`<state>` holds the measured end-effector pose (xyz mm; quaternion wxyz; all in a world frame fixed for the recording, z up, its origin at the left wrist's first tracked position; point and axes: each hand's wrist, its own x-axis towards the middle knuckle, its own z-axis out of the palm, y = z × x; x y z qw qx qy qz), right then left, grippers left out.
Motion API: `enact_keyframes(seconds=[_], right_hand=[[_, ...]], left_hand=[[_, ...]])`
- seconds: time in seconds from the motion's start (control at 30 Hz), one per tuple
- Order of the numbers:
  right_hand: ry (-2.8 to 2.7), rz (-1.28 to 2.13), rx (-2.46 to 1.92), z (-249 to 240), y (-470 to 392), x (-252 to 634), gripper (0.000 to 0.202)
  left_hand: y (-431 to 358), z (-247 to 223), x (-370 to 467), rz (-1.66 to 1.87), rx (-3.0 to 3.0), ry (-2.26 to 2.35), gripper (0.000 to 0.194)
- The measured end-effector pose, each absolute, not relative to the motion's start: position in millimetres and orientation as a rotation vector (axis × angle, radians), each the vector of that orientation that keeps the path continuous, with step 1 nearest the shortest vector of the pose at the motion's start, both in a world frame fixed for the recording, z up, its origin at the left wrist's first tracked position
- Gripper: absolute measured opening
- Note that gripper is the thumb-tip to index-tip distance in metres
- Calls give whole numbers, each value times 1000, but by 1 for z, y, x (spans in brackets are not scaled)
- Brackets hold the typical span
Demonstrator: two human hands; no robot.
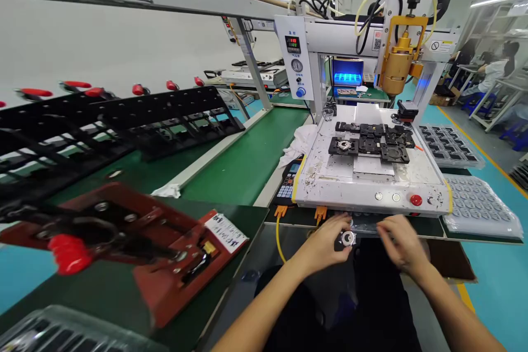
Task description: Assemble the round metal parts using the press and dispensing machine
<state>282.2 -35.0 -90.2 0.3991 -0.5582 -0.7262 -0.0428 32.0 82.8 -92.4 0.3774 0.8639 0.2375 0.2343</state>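
Observation:
My left hand (330, 243) grips a small round metallic part (348, 238) between thumb and fingers, in front of the white machine's front edge. To its right, my right hand (398, 242) is raised with its fingers curled together; whatever may be between them is too small to make out. Clear plastic film (365, 224) shows between the two hands. Behind them, the machine base (325, 179) carries black fixture plates (370, 146), with a similar round part (344, 145) seated on the left plate.
A red-brown clamp fixture (165, 297) with a red handle (70, 254) stands at the left. Clear trays (480, 206) lie at the right. A keypad (287, 184) and white cloth (301, 143) are beside the machine. People sit in the far right background.

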Motion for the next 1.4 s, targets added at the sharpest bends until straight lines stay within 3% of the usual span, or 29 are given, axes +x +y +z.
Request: enact_keyframes(seconds=[0.17, 0.47, 0.8, 1.07, 1.27, 1.4], right_hand=[[-2028, 127, -1408, -117, 1, 238, 36], [-2064, -8, -1622, -133, 1, 229, 23], [-2121, -43, -1347, -170, -23, 235, 28], [-1462, 347, -1573, -131, -62, 258, 15], [-1033, 704, -1648, -87, -62, 259, 41], [-914, 896, -1542, -68, -55, 243, 44]], left_hand=[[93, -118, 37, 556, 2271, 636, 39], [80, -111, 18, 431, 2176, 542, 44], [85, -105, 17, 396, 2081, 570, 41], [78, -129, 48, 630, 2239, 714, 32], [63, -115, 47, 736, 2212, 740, 35], [39, -87, 31, 759, 1880, 812, 36]])
